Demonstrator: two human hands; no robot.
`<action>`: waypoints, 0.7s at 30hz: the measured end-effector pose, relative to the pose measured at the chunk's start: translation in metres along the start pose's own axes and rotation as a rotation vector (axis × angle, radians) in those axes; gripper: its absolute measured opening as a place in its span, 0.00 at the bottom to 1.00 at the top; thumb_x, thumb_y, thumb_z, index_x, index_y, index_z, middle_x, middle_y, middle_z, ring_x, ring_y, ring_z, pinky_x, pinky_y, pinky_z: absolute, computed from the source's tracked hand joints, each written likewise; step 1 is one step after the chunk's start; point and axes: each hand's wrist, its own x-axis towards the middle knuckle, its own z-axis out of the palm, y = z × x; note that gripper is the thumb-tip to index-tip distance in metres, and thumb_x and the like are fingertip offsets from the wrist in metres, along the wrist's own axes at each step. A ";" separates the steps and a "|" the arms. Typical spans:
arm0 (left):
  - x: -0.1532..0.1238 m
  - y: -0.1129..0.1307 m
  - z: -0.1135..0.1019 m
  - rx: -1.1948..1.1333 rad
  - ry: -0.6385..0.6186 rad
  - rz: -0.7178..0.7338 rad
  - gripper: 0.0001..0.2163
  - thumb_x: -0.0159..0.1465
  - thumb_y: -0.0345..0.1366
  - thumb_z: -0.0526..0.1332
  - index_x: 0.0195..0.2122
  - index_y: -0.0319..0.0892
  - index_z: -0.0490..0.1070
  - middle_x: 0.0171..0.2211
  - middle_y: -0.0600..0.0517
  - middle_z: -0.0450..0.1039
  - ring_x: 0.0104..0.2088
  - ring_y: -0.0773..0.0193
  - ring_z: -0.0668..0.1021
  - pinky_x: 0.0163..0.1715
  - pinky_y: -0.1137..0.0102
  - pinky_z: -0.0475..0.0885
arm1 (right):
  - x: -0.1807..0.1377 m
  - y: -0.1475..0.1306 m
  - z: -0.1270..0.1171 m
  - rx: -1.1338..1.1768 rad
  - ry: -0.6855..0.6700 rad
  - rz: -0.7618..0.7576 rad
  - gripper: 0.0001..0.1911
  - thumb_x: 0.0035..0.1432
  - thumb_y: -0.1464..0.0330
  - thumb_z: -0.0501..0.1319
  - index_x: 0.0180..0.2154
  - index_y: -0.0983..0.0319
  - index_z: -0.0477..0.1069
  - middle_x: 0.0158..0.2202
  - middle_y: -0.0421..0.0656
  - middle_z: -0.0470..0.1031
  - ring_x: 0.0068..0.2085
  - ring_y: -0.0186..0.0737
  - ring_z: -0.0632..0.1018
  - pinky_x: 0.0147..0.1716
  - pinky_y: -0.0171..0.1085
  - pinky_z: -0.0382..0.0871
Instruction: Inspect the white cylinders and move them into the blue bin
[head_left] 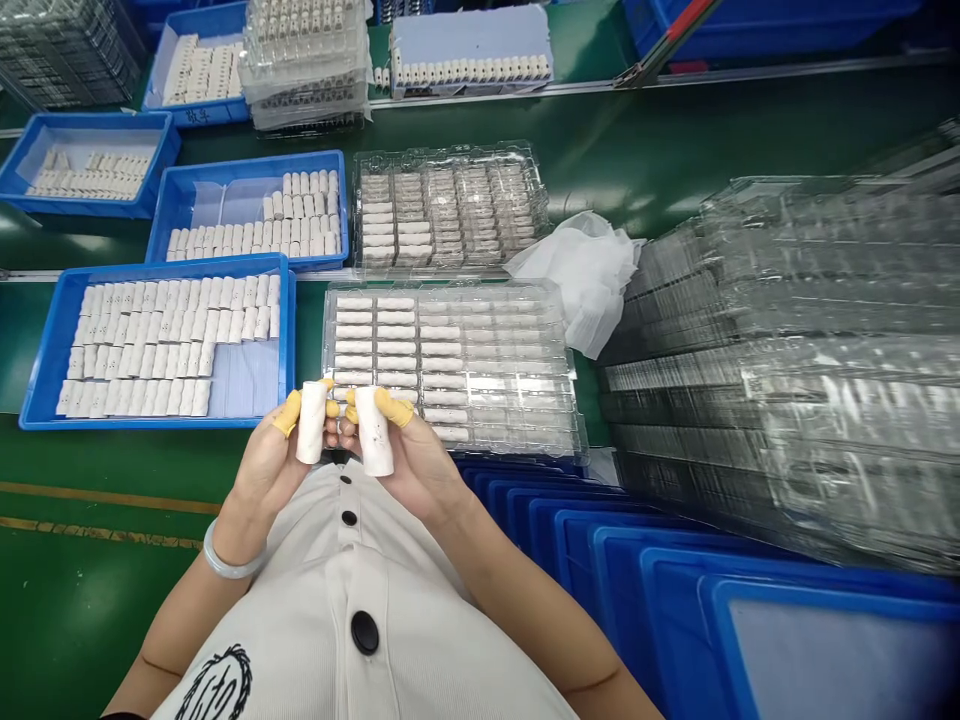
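Note:
My left hand (271, 455) is closed round a white cylindrical piece (311, 424), held upright with yellow finger cots on the fingertips. A second white cylindrical piece (373, 432), with small dark marks on its side, is gripped in my right hand (416, 455), also in yellow finger cots. Both pieces are side by side in front of my chest, a small gap apart. Just beyond my hands lies a clear plastic tray (517, 385) with white pieces in its left columns. A blue bin (41, 345) with rows of similar pieces stands to the left.
Further blue bins (159, 225) and a second clear tray (536, 200) stand behind. Tall stacks of clear trays (825, 350) rise at the right, near a crumpled white plastic bag (589, 265). Nested blue bins (652, 570) fill the lower right.

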 end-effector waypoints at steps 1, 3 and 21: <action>0.000 0.000 0.000 -0.004 -0.012 -0.011 0.16 0.69 0.39 0.51 0.43 0.34 0.74 0.28 0.46 0.73 0.27 0.65 0.74 0.29 0.70 0.73 | 0.000 0.001 -0.001 -0.017 -0.027 -0.010 0.11 0.54 0.63 0.65 0.29 0.64 0.70 0.24 0.41 0.72 0.27 0.34 0.72 0.28 0.34 0.68; 0.001 -0.001 -0.002 -0.010 -0.053 -0.035 0.17 0.68 0.42 0.52 0.43 0.34 0.74 0.26 0.48 0.70 0.24 0.68 0.72 0.25 0.73 0.71 | 0.001 0.001 -0.002 -0.055 -0.057 -0.028 0.12 0.51 0.62 0.68 0.28 0.63 0.68 0.23 0.40 0.71 0.25 0.33 0.71 0.24 0.32 0.66; 0.008 -0.001 -0.001 -0.045 -0.033 -0.057 0.20 0.69 0.43 0.49 0.41 0.33 0.74 0.28 0.45 0.72 0.25 0.66 0.73 0.26 0.71 0.71 | 0.002 -0.009 0.003 -0.041 0.038 0.021 0.25 0.64 0.52 0.52 0.49 0.65 0.70 0.25 0.41 0.73 0.30 0.38 0.75 0.35 0.39 0.70</action>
